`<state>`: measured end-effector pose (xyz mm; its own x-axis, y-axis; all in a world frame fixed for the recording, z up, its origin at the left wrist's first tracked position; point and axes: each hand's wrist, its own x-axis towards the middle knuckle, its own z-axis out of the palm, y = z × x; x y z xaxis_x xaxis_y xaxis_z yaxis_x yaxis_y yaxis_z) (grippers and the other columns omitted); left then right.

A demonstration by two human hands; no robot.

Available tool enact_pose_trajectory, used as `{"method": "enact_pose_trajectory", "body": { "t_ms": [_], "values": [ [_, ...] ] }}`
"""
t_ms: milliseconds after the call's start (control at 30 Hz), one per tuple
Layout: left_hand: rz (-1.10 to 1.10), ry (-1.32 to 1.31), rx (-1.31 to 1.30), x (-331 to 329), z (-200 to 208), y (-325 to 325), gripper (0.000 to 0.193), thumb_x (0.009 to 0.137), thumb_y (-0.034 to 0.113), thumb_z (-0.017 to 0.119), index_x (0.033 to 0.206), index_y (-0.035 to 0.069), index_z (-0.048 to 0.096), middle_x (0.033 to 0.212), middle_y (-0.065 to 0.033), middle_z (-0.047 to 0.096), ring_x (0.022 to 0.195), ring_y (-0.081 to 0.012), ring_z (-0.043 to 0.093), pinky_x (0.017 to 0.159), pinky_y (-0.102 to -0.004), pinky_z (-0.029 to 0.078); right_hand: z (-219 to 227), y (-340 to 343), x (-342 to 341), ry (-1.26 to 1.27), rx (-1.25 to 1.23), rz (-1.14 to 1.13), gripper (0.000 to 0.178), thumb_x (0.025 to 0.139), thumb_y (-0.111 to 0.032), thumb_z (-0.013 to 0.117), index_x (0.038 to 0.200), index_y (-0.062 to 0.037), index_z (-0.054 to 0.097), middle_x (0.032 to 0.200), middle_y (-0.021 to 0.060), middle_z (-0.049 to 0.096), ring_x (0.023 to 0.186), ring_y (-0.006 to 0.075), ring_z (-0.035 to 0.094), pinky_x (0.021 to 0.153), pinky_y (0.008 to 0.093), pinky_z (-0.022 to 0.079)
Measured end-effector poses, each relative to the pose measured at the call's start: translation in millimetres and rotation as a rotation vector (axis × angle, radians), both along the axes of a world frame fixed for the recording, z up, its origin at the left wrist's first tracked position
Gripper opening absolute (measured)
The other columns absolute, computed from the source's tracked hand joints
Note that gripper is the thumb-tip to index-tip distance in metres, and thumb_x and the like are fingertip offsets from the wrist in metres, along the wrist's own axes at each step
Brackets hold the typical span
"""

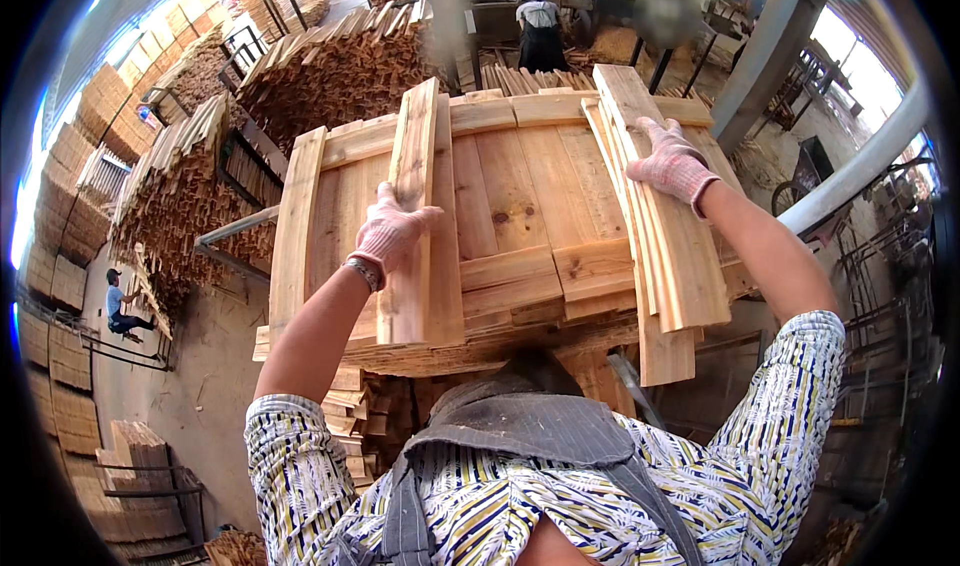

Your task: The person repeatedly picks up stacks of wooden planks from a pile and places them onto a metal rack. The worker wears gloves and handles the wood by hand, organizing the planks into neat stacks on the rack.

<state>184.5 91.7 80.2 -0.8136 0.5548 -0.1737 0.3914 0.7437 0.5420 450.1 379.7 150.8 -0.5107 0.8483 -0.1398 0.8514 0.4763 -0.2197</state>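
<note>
My left hand (388, 230), in a pale pink knitted glove, grips a long wooden board (408, 156) lying lengthwise away from me, its thumb stretched across the top. Another board (446, 266) lies against its right side. On the right, my right hand (672, 164), gloved alike, is closed over the far part of a small stack of boards (682, 266), slightly fanned at the left edge. Its fingertips are partly hidden. Beneath both hands is a broad pile of flat planks (515, 196) with crosswise boards at its near and far ends. A single board (298, 236) lies along its left side.
A metal bar (235, 228) juts out left of the pile. Tall stacks of wood strips (330, 76) stand at far left. A steel post (770, 56) and a slanted pipe (860, 161) rise at right. One person (125, 306) sits at left; another (541, 36) is at the back.
</note>
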Motion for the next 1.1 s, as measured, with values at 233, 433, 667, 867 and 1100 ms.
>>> {"method": "enact_pose_trajectory", "body": {
  "t_ms": [233, 433, 667, 867, 1100],
  "values": [
    [0.004, -0.047, -0.063, -43.4, -2.2, -48.8, 0.103, 0.080, 0.050, 0.077, 0.153, -0.001, 0.027, 0.147, -0.0296, 0.041, 0.127, -0.0413, 0.055, 0.103, -0.0474, 0.051, -4.3, -44.4, -40.1, 0.171, 0.054, 0.158, 0.088, 0.077, -0.036, 0.072, 0.156, -0.0190, 0.037, 0.163, 0.0256, 0.024, 0.138, 0.0425, 0.046, 0.112, 0.0438, 0.044],
    [-0.060, 0.188, -0.210, -68.4, -29.3, -68.7, 0.106, 0.091, 0.074, 0.051, 0.159, 0.000, 0.020, 0.157, -0.0339, 0.029, 0.146, -0.0447, 0.032, 0.119, -0.0492, 0.031, -65.0, -98.2, -161.4, 0.118, -0.028, 0.203, 0.086, 0.084, -0.049, 0.068, 0.157, -0.0203, 0.033, 0.166, 0.0304, 0.004, 0.144, 0.0504, 0.035, 0.117, 0.0489, 0.036],
    [0.230, 0.045, -0.122, -158.0, -39.5, -132.1, 0.093, 0.095, 0.074, 0.043, 0.156, 0.004, 0.035, 0.149, -0.0275, 0.048, 0.143, -0.0418, 0.040, 0.117, -0.0429, 0.035, -88.3, -96.3, -160.0, 0.080, -0.133, 0.027, 0.092, 0.085, -0.059, 0.065, 0.158, -0.0154, 0.029, 0.153, 0.0297, 0.034, 0.137, 0.0437, 0.044, 0.110, 0.0510, 0.042],
    [0.122, 0.050, -0.184, -164.6, -34.0, -103.6, 0.084, 0.091, 0.065, 0.062, 0.139, -0.003, 0.049, 0.131, -0.0266, 0.063, 0.126, -0.0409, 0.058, 0.103, -0.0457, 0.045, -84.8, -169.0, -236.1, 0.130, -0.158, 0.155, 0.098, 0.082, -0.061, 0.068, 0.159, -0.0133, 0.029, 0.150, 0.0319, 0.038, 0.137, 0.0458, 0.044, 0.111, 0.0544, 0.039],
    [0.169, -0.217, 0.190, -204.5, -47.2, -103.4, 0.067, 0.088, 0.049, 0.072, 0.123, -0.007, 0.061, 0.115, -0.0212, 0.069, 0.106, -0.0284, 0.066, 0.089, -0.0409, 0.051, -85.9, -105.1, -192.0, 0.285, -0.117, 0.077, 0.083, 0.087, -0.050, 0.064, 0.156, -0.0121, 0.037, 0.151, 0.0276, 0.040, 0.136, 0.0418, 0.046, 0.109, 0.0501, 0.044]
  ]
}}
